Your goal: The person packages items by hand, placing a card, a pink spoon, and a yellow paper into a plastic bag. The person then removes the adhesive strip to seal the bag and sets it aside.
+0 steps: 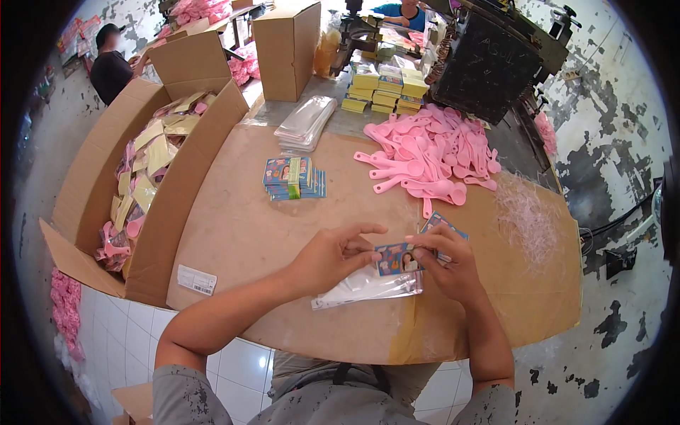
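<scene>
A small blue printed card is held between my two hands above the table. My left hand pinches the card's left edge between thumb and finger. At its other end, my right hand grips the card's upper right corner. Clear plastic bags lie flat just below the card. Behind my right hand, more blue cards are partly hidden by the fingers. A banded stack of blue cards rests farther back, left of a pile of pink spoons.
An open carton of packed bags stands left. Clear bags, yellow-edged card stacks and a black machine are at the back. Plastic shreds lie right. One person is at back left, another behind the table.
</scene>
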`<act>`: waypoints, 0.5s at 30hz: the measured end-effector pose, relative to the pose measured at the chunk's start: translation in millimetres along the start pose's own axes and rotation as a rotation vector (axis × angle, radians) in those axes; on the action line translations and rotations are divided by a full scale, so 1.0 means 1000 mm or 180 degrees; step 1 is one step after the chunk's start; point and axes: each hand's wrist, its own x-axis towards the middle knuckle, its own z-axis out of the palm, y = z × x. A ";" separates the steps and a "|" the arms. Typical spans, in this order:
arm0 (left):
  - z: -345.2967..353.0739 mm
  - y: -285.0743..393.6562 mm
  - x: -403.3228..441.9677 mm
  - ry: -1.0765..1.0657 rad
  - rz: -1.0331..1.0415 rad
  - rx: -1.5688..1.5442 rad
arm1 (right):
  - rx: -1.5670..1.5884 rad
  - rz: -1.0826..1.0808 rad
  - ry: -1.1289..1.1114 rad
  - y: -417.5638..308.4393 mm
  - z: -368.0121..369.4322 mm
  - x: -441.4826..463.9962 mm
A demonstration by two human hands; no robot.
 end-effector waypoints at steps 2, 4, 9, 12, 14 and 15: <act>0.002 0.007 -0.003 -0.0150 0.0260 0.0772 | 0.0081 0.0094 -0.0148 -0.013 0.005 0.004; 0.005 0.006 -0.003 -0.0191 0.0492 0.0941 | 0.1176 0.0543 0.0490 -0.020 0.021 0.003; 0.005 0.007 -0.005 -0.0206 0.0329 0.0469 | 0.1091 0.0636 0.0256 -0.010 0.024 -0.005; 0.004 0.007 -0.005 -0.0201 0.0030 0.0167 | 0.0406 0.0036 -0.0267 -0.009 0.018 0.011; 0.002 0.003 -0.003 -0.0185 -0.0037 0.0325 | 0.0369 0.0011 -0.0503 0.001 0.005 0.026; 0.002 0.000 -0.003 -0.0150 -0.0071 0.0159 | 0.0075 0.0103 -0.0223 0.011 0.001 0.035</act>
